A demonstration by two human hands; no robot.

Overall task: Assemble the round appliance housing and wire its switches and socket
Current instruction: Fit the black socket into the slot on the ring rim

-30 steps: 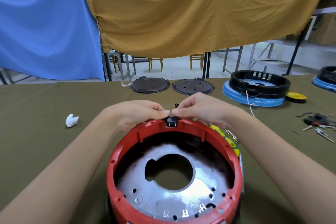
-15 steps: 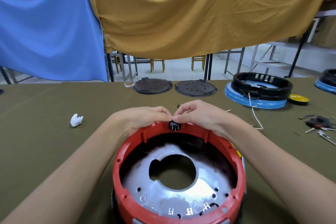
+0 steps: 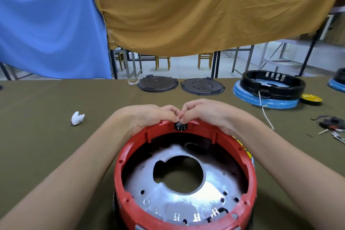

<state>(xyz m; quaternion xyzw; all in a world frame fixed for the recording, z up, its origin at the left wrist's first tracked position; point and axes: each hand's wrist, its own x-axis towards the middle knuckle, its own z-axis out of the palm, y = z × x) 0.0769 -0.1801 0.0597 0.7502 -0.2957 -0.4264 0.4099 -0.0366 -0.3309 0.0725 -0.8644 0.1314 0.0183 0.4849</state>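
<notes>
The small black socket point(image 3: 180, 126) is pinched by the fingertips of the left hand point(image 3: 149, 117) and right hand point(image 3: 209, 114) at the far rim of the stiff red housing point(image 3: 119, 164); being light and probably slippery, it is best gripped by its sides.

Both hands meet at the far rim of the red housing point(image 3: 119, 166): left hand point(image 3: 149, 117) and right hand point(image 3: 209, 114), fingers curled, fingertips touching just above a small black socket point(image 3: 180, 126) seated in the rim.
</notes>
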